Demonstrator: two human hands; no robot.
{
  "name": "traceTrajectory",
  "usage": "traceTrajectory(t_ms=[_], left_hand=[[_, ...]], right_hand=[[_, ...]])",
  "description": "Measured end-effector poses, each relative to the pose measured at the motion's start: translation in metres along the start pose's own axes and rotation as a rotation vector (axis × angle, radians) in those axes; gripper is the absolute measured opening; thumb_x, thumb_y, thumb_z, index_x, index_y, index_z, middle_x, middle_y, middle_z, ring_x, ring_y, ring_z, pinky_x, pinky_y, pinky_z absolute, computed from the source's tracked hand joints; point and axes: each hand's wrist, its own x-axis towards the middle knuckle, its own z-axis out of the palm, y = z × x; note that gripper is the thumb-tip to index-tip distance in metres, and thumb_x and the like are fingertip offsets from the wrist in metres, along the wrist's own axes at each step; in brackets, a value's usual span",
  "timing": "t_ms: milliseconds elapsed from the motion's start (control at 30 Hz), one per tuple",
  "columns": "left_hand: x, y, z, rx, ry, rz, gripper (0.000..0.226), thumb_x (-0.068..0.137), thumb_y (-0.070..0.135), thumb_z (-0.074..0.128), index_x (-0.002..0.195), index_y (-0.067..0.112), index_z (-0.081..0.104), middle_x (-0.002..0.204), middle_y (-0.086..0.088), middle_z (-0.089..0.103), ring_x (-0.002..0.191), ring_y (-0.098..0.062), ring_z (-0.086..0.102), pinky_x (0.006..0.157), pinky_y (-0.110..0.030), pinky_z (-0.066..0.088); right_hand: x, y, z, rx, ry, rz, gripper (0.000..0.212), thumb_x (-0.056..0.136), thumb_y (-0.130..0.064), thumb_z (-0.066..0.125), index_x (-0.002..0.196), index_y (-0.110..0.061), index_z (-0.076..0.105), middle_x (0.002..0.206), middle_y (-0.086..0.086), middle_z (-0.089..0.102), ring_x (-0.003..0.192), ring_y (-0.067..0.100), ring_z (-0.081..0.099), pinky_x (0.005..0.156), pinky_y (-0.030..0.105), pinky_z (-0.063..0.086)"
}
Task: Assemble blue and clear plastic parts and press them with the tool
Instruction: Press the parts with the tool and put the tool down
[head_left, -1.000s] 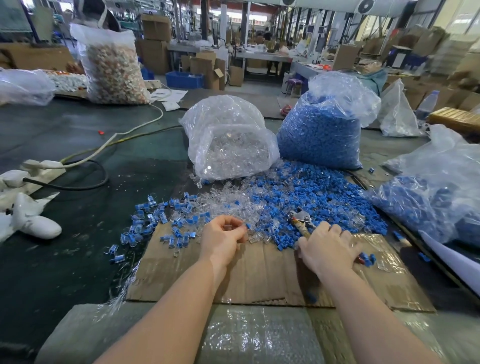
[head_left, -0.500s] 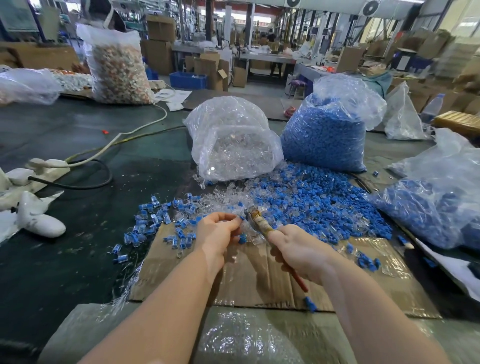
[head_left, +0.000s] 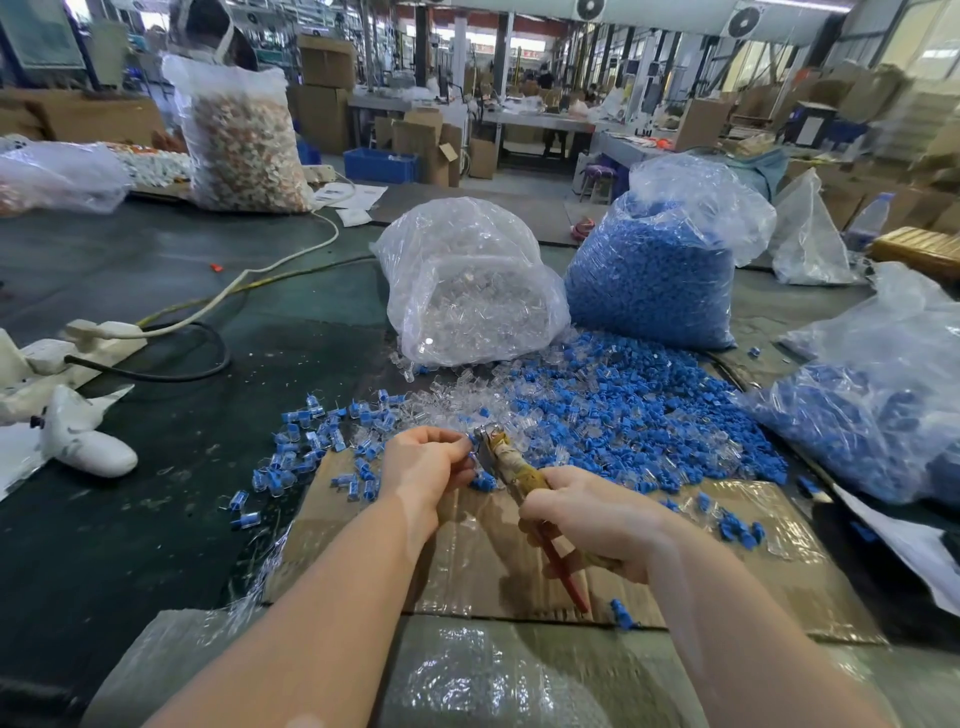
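A second ago the right hand (head_left: 597, 514) lay flat on the cardboard (head_left: 467, 561) over the pliers (head_left: 511, 467). It picked them up by the handles and swung their metal head across to the left hand (head_left: 423, 462), which lifted slightly off the cardboard, its fingertips pinching a small part against the pliers' tip.

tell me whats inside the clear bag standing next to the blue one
The clear bag holds a heap of loose clear plastic parts, filling roughly its lower half. Crinkled plastic blurs them, so whether anything else lies buried inside cannot be told.
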Motion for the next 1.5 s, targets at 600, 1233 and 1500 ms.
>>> traceTrajectory(t_ms=[600,1233,1500], left_hand=[[-0.003,0.007,0.002,0.137,0.009,0.066,0.009,0.084,-0.004,0.061,0.083,0.004,0.063,0.077,-0.01,0.064,0.061,-0.015,0.062,0.051,-0.02,0.054],[-0.002,-0.007,-0.003,0.256,0.181,0.24,0.009,0.085,0.004,0.063,0.084,0.013,0.065,0.077,-0.003,0.065,0.065,-0.014,0.06,0.059,-0.026,0.051],[0.006,-0.028,-0.024,1.014,0.334,0.631,0.03,0.091,0.016,0.057,0.12,0.017,0.062,0.111,0.002,0.054,0.102,-0.016,0.044,0.086,-0.027,0.04]], right_hand=[[-0.002,0.005,0.001,-0.172,0.02,-0.026,0.018,0.082,0.001,0.036,0.087,-0.015,0.042,0.09,0.011,0.046,0.077,0.024,0.044,0.066,0.036,0.04],[0.007,0.02,0.002,-0.192,0.437,-0.109,0.033,0.08,-0.002,0.06,0.109,-0.014,0.048,0.1,0.004,0.05,0.082,0.017,0.048,0.065,0.025,0.043],[0.023,0.059,-0.033,-0.654,0.822,0.091,0.066,0.086,-0.052,0.056,0.138,-0.017,0.035,0.125,0.011,0.046,0.119,0.028,0.039,0.098,0.04,0.035]])
